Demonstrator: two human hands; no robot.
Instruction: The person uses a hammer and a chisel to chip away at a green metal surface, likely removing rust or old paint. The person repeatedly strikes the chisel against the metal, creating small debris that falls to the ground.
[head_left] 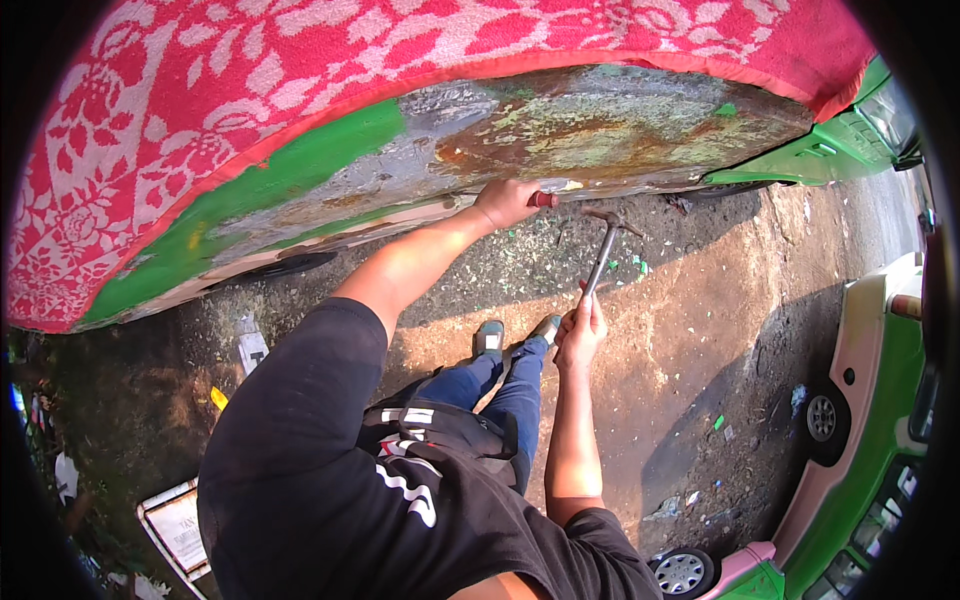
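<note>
My left hand [510, 203] grips a short red-handled tool [544, 199] at the lower edge of a car's side panel [620, 125], whose paint is scraped to rusty, mottled grey beside patches of green. The tool's working end is too small to make out. My right hand [582, 330] is closed around the shaft of a hammer [607, 245], its metal head raised just right of and slightly below the red tool, apart from it. A red cloth [430, 25] with a white flower pattern covers the upper part of the car.
Below me is dirt ground [680, 370] scattered with paint flakes and scraps. Another green-and-pink car [860, 370] stands on the right. A white signboard [170, 520] lies at lower left, near a yellow scrap [219, 398]. The worked car's green front [820, 150] extends to the upper right.
</note>
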